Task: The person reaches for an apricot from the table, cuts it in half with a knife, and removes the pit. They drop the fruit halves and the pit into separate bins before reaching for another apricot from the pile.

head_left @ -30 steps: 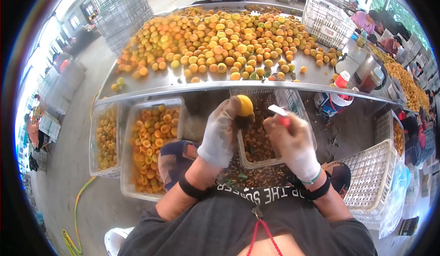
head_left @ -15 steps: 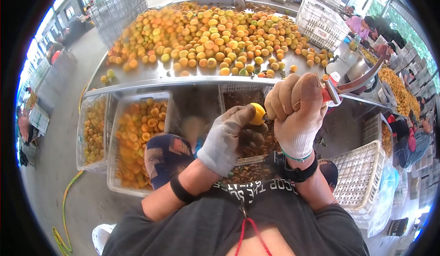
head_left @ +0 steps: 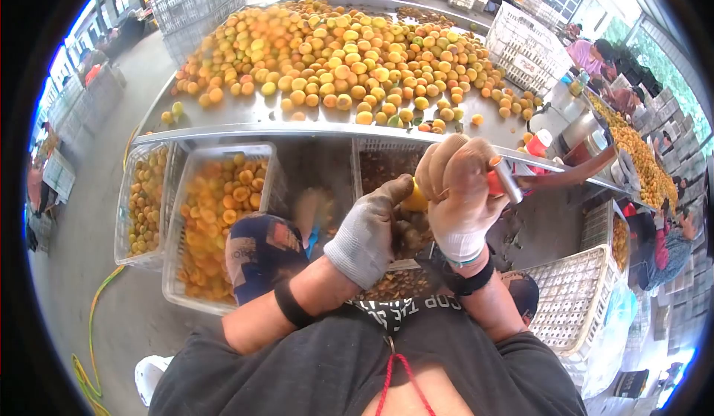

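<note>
My left hand, in a soiled white glove, is closed on a yellow apricot, its thumb on top; the fingers beneath are partly hidden. Close on the right, my right hand, gloved too, makes a fist around the red handle of a tool that looks like a curved knife. Its brownish blade-like part sticks out to the right, away from the fruit. Where the fist meets the apricot, the contact is hidden. Below both hands stands a crate with dark scraps in it.
A metal table bears a large heap of apricots. Left below it stand two crates of fruit, one with halved apricots. A white crate is at my right, another on the table. People work further off.
My right hand has come down and slightly left, and the knife has swung lower, now pointing more level to the right. The apricot is more covered by my hands. The view has shifted slightly.
</note>
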`<state>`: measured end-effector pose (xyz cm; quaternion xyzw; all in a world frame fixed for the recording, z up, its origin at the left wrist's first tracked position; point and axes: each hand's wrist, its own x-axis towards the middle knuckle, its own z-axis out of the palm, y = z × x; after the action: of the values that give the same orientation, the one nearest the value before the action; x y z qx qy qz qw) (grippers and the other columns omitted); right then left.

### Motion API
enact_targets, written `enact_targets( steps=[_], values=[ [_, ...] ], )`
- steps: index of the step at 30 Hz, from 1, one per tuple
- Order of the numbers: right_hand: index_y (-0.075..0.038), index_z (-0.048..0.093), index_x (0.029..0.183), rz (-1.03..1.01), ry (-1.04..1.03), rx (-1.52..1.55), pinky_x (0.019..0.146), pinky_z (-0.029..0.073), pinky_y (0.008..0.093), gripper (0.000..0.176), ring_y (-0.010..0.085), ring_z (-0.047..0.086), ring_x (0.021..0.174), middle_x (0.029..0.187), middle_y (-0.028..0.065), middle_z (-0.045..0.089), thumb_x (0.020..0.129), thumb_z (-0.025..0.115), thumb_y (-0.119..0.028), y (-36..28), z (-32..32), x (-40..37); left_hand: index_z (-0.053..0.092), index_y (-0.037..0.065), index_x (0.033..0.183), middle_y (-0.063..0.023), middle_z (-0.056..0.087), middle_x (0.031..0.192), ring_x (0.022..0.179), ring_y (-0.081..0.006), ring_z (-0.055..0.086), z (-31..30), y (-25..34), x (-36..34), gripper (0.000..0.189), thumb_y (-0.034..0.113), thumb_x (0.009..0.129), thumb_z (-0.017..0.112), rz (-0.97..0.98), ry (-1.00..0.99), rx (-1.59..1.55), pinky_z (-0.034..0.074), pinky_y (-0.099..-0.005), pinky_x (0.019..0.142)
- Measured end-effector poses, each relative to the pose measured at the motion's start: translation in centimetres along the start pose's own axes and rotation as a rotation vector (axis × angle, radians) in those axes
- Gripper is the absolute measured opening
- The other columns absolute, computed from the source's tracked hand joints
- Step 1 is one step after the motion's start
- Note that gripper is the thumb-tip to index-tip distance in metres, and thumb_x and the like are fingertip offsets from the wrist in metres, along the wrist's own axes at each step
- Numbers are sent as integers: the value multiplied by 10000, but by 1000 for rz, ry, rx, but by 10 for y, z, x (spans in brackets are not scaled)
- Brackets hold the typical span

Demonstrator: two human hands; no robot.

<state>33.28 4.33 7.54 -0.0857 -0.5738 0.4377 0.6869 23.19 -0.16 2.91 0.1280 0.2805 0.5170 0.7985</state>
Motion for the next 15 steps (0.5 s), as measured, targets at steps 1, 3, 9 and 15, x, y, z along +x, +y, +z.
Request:
enact_targets(
  steps=[1,3,9,15],
  values=[
    [-101,401,652,-1,9,-16,414,252,274,438,107,320,466,568,9,383,986,580,-321,2,0,-2,634,65,1026,-65,652,772,557,-128,598,-6,-1,0,312,366,988,560,19,-47,20,493,-277,490],
    [-95,418,665,19,14,17,414,261,275,400,115,337,472,579,17,399,975,604,-267,24,-14,-12,639,76,1040,-55,656,785,560,-125,603,-4,-3,0,304,363,992,550,57,-98,44,503,-282,494],
    [-58,461,701,176,2,-295,505,357,278,319,138,455,557,626,28,448,967,599,-166,19,-7,-27,565,39,1267,-69,618,1220,1104,-175,597,-22,-6,26,361,281,1059,398,70,-217,-67,477,-335,994],
    [-36,517,720,264,-59,-58,515,370,298,308,141,470,538,614,42,495,965,614,-196,-14,-14,-23,633,94,965,-13,640,803,627,-121,595,-1,0,12,201,288,980,580,1,-8,-129,483,-259,547]
  ],
)
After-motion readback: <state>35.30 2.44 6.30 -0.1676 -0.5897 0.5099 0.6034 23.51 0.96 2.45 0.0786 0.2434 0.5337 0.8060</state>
